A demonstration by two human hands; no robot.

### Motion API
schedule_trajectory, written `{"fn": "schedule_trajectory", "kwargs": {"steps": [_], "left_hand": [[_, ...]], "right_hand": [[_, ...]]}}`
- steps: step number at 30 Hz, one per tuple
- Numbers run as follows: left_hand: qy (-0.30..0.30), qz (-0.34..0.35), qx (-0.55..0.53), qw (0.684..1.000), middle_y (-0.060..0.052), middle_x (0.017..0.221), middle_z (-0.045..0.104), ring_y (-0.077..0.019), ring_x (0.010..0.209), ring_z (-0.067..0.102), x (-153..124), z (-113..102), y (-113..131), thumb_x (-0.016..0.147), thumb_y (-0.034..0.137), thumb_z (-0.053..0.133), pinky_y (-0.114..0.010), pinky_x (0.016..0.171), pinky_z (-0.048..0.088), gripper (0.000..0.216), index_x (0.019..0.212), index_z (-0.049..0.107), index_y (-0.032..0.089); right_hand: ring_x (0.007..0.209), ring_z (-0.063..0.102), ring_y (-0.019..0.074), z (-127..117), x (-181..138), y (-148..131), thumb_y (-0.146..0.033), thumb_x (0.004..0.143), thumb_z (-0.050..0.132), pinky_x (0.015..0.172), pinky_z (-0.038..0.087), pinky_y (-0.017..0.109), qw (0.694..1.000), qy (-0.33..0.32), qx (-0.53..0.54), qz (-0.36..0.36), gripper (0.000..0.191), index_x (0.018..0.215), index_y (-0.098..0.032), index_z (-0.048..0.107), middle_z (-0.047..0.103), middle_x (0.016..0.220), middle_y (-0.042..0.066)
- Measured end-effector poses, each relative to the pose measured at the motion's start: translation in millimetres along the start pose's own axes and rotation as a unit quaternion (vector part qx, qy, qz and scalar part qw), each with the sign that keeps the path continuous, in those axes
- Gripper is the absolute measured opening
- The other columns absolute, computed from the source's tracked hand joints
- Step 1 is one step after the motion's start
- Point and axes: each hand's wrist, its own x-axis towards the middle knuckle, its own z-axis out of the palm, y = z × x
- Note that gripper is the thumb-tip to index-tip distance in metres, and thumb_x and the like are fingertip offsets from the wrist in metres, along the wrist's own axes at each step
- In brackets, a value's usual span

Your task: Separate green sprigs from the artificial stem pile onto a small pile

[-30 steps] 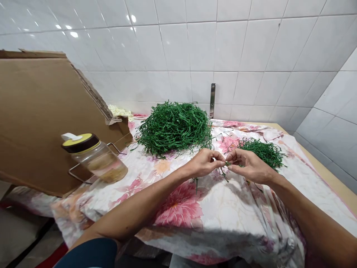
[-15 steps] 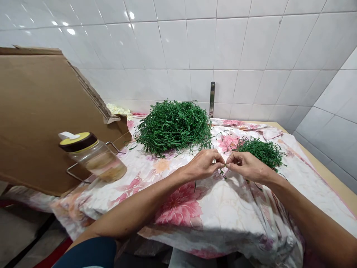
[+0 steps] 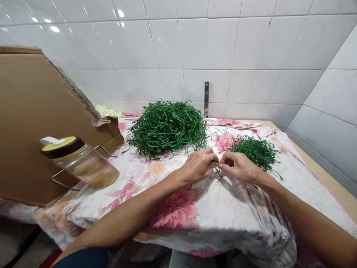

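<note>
Step in hand, my read: two-handed fingertip work on thin green stems [image 3: 218, 174], most likely joining or separating pieces. Can't tell which; the contact spot was mostly hidden behind the fingers.

Grip: left hand [image 3: 198, 166] had thumb and forefinger pinched on the stems from one side. Right hand [image 3: 240, 166] had the matching pinch from the other, its remaining fingers curled in. Fingertips met or nearly met. Loose ends hung just below the pinch, above the floral cloth [image 3: 223, 210]. Palms looked unloaded; neither hand gripped anything else that I could make out.

Stock: large heap of green stems [image 3: 169, 128] sat beyond the left hand, toward the tiled wall [image 3: 192, 44]. Smaller heap of green stems [image 3: 259, 152] lay just behind the right hand, partly covered by it. A few strays lay on the cloth between the heaps.

Next move, judging from the pose: called for holding one side steady while the other pinch did the fine work, light pressure, no jerk. Main risk was a thin end slipping out of the fingertips or snagging a stray.

Clear bottle [image 3: 96, 171] with yellow-and-black lid stood left, near the cardboard [image 3: 41, 123], well apart from both hands.
</note>
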Motion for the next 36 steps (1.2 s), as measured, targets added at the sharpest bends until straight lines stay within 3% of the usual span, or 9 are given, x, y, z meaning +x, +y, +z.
{"fn": "schedule_trajectory", "kwargs": {"steps": [6,12,16,22,29,33,36], "left_hand": [[0.013,0.003,-0.012,1.000,-0.006,0.092,0.065,-0.0163,0.083,0.063,0.6,0.3,-3.3,0.096,0.023,0.057,-0.027,0.074,0.045,0.018,0.097,0.074,0.017],[0.015,0.012,-0.062,0.998,-0.006,0.094,0.066,-0.0160,0.086,0.063,2.0,-1.7,-3.7,0.094,0.021,0.059,-0.026,0.077,0.046,0.016,0.097,0.074,0.017],[0.015,0.003,-0.015,1.000,-0.007,0.097,0.067,-0.0162,0.086,0.064,1.0,-0.5,-1.2,0.096,0.022,0.057,-0.026,0.075,0.046,0.018,0.100,0.073,0.018],[0.025,-0.015,0.049,0.998,-0.007,0.102,0.069,-0.0162,0.085,0.066,-0.9,3.9,1.9,0.099,0.026,0.051,-0.026,0.071,0.046,0.021,0.101,0.071,0.018],[0.006,-0.019,0.095,0.995,-0.008,0.095,0.069,-0.0174,0.077,0.064,-0.9,4.4,4.3,0.097,0.024,0.050,-0.028,0.064,0.041,0.020,0.095,0.068,0.016],[0.018,-0.046,0.025,0.998,-0.007,0.083,0.069,-0.0179,0.074,0.062,-2.8,3.5,11.6,0.086,0.016,0.058,-0.029,0.066,0.042,0.011,0.086,0.068,0.015],[0.047,-0.071,-0.079,0.993,-0.005,0.079,0.070,-0.0158,0.070,0.060,-2.5,0.0,18.3,0.081,0.014,0.061,-0.027,0.066,0.042,0.009,0.081,0.071,0.015]], "right_hand": [[0.071,0.059,0.0159,2.0,0.7,-2.4,-0.025,0.084,0.061,0.067,0.042,0.028,0.997,0.051,-0.039,-0.037,0.009,0.078,-0.019,0.063,0.068,0.075,0.001],[0.066,0.057,0.0145,2.7,-1.0,-3.9,-0.019,0.082,0.059,0.065,0.041,0.027,0.995,0.074,-0.069,-0.021,0.006,0.078,-0.019,0.064,0.070,0.077,0.002],[0.066,0.056,0.0148,8.2,-0.5,0.8,-0.017,0.084,0.059,0.067,0.041,0.028,0.988,0.103,-0.103,-0.046,0.005,0.080,-0.019,0.062,0.069,0.081,0.003],[0.084,0.062,0.0209,14.1,-0.6,8.5,-0.016,0.089,0.056,0.080,0.045,0.033,0.973,0.136,-0.149,-0.109,0.005,0.089,-0.019,0.060,0.068,0.089,0.008],[0.082,0.061,0.0215,17.8,-4.2,-1.6,-0.015,0.091,0.052,0.079,0.045,0.034,0.962,0.124,-0.220,-0.101,0.008,0.086,-0.021,0.057,0.066,0.087,0.008],[0.075,0.060,0.0202,16.0,-1.1,1.7,-0.015,0.091,0.051,0.072,0.044,0.033,0.962,0.134,-0.222,-0.090,0.011,0.084,-0.020,0.056,0.066,0.084,0.008],[0.069,0.058,0.0196,-0.4,0.2,5.7,-0.016,0.090,0.052,0.068,0.044,0.033,0.950,0.216,-0.221,-0.053,0.010,0.082,-0.020,0.057,0.066,0.080,0.008]]}}
